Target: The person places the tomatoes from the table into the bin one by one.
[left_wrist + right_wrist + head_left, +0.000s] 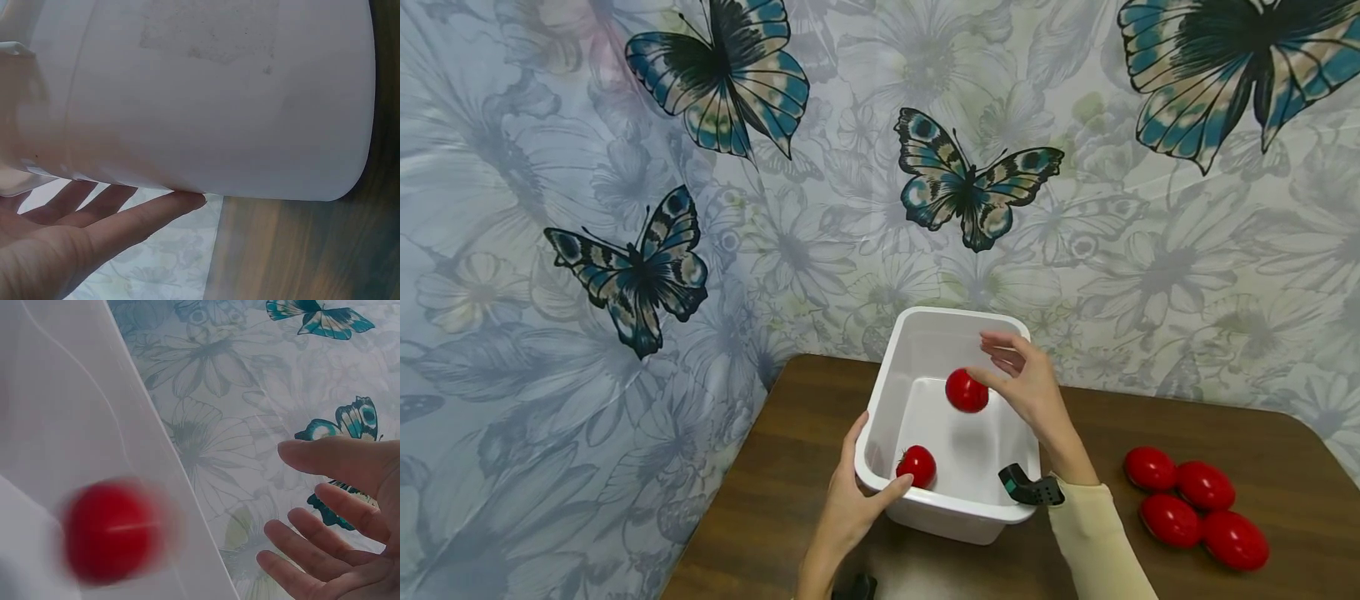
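Observation:
A white plastic tub (917,533) stands on the wooden table. My left hand (847,504) holds its near left corner, thumb over the rim and fingers along the outer side; the left wrist view shows those fingers (144,219) against the wall. Inside, a red tomato (917,467) lies near that thumb. My right hand (1021,379) is over the tub's far right part, fingers spread. Close by its thumb is another tomato (967,391), blurred in the right wrist view and apart from the hand (337,525) there.
Several shiny red tomatoes (1204,486) sit grouped on the table (1097,417) right of the tub. Behind the table hangs a floral cloth (850,208) with butterflies. A black wristband (1033,487) on my right wrist overlaps the tub's near right rim.

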Tool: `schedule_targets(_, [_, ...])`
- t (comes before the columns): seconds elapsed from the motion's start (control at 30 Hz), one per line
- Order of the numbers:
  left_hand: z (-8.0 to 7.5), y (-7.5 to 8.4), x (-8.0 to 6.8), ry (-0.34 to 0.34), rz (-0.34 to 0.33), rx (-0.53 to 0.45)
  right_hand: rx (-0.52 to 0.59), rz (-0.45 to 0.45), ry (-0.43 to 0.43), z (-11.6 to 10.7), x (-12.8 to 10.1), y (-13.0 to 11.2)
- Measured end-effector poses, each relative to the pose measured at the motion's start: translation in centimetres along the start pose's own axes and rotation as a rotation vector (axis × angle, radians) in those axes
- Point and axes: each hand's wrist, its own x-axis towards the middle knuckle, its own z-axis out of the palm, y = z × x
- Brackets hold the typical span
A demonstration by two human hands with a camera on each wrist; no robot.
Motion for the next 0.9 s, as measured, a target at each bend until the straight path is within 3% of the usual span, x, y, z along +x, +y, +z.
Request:
schedule_targets(0.23, [0.2, 0.1, -0.1, -0.017, 0.006, -0.069, 0.037, -0.017, -0.011, -0.7, -0.4, -0.3])
schedule_targets(0.57, [0.5, 0.1, -0.3, -0.01, 0.004, -0.05, 0.109, -0.011, -0.051, -2.1, -1.3, -0.2])
schedule_targets(0.77, [0.6, 0.2, -0.2, -0.002, 0.012, -0.048, 0.25, -0.036, 0.01, -5.4, -3.6, 0.9])
schedule_targets(0.9, [0.6, 0.4, -0.2, 0.005, 0.007, -0.026, 0.304, -0.036, 0.106, -8.7, -7.0, 3.2])
